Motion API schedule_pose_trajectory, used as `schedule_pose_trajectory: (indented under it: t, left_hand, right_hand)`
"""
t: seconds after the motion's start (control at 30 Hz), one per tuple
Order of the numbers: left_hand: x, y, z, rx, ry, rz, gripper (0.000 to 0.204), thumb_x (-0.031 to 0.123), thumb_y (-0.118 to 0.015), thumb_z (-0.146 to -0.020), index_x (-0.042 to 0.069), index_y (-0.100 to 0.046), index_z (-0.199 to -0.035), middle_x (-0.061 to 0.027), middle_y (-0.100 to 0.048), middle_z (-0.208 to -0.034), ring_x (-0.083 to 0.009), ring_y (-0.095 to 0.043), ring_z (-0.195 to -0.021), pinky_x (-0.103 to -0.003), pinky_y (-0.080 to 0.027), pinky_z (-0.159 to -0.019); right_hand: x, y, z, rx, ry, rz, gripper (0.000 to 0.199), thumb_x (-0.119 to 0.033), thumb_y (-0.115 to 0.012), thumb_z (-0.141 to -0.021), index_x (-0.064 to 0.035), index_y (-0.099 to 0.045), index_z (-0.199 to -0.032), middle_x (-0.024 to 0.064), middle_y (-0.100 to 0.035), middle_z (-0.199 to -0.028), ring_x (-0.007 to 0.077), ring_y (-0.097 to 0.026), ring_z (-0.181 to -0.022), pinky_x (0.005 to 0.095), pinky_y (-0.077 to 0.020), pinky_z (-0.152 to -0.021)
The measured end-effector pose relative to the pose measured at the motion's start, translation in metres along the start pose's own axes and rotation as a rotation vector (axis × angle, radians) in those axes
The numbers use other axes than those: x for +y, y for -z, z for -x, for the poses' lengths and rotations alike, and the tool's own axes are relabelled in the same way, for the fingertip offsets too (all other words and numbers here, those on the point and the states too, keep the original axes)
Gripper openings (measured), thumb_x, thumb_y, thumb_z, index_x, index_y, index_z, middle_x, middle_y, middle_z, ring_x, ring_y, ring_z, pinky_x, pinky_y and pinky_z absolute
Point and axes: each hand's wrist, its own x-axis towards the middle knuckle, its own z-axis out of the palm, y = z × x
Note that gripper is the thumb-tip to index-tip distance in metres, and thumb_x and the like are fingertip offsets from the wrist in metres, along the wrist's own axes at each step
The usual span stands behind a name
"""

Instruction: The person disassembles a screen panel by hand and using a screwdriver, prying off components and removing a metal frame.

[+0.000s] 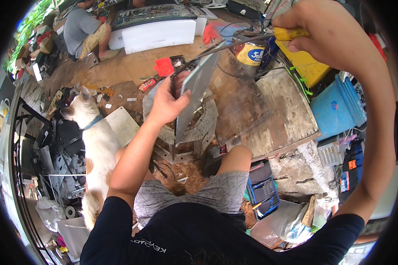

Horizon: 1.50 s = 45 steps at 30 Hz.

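Observation:
My left hand grips a flat grey panel by its left side, thumb on the face towards me. The panel is held on edge, tilted, above a round metal stand. Up at the right, my raised right hand is closed round the yellow handle of a tool. A long dark strip or shaft runs from near that handle down to the panel's upper edge; whether it belongs to the tool I cannot tell.
Beside my left arm sits a white cat with a blue collar. A worn wooden board, large tin, yellow case and blue bucket are on the right. Below lies a tool kit. Another person crouches far left.

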Motion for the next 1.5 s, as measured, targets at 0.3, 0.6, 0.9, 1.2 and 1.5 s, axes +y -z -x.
schedule_pose_trajectory:
  t: [0.3, 0.6, 0.9, 1.2, 1.5]
  left_hand:
    - [0.010, -0.008, -0.008, 0.054, 0.008, 0.005, 0.078, -0.009, -0.064, -0.078, 0.010, -0.019, -0.139, -0.0122, -0.060, -0.107, -0.0146, -0.062, -0.091, -0.028, -0.052, -0.076]
    - [-0.001, 0.011, 0.000, 0.040, -0.240, -0.145, 0.056, -0.008, -0.062, -0.082, 0.009, -0.035, -0.128, -0.0123, -0.056, -0.118, -0.0140, -0.061, -0.096, -0.028, -0.050, -0.079]
    - [0.016, -0.003, 0.001, 0.163, -0.245, -0.486, 0.032, 0.001, -0.068, -0.081, 0.001, -0.058, -0.111, -0.0059, -0.066, -0.093, -0.0069, -0.059, -0.069, -0.023, -0.048, -0.061]
    - [0.017, 0.002, -0.007, 0.255, -0.193, -0.645, 0.031, 0.010, -0.070, -0.080, 0.004, -0.063, -0.110, -0.0116, -0.066, -0.082, -0.0176, -0.064, -0.064, -0.031, -0.052, -0.060]
    - [0.023, -0.022, 0.003, 0.017, -0.284, -0.554, 0.045, 0.002, -0.071, -0.077, 0.005, -0.060, -0.121, -0.0112, -0.066, -0.100, -0.0184, -0.067, -0.079, -0.032, -0.055, -0.070]
  right_hand:
    - [-0.001, -0.015, -0.010, -0.233, -0.156, -0.078, 0.024, -0.022, -0.068, -0.081, -0.0104, -0.072, -0.101, 0.0150, -0.071, -0.087, 0.0337, -0.067, -0.087, 0.0422, -0.0529, -0.078]
    - [-0.014, -0.063, 0.013, 0.278, -0.048, -0.103, 0.028, -0.017, -0.075, -0.075, -0.0085, -0.071, -0.102, 0.0137, -0.068, -0.079, 0.0322, -0.066, -0.079, 0.0434, -0.0509, -0.070]
    - [-0.014, -0.097, 0.032, 0.315, -0.117, -0.075, 0.022, -0.015, -0.070, -0.079, -0.0048, -0.062, -0.097, 0.0153, -0.066, -0.078, 0.0355, -0.065, -0.080, 0.0439, -0.0506, -0.070]
    - [0.004, -0.106, 0.075, 0.384, -0.095, -0.487, 0.028, -0.003, -0.066, -0.080, -0.0044, -0.060, -0.107, 0.0181, -0.062, -0.087, 0.0310, -0.063, -0.083, 0.0400, -0.0501, -0.075]
    - [-0.184, -0.215, -0.037, 0.671, -0.608, -1.746, 0.082, -0.023, -0.088, -0.071, 0.0039, -0.045, -0.135, 0.0034, -0.060, -0.091, 0.0092, -0.056, -0.081, 0.0229, -0.0474, -0.070]
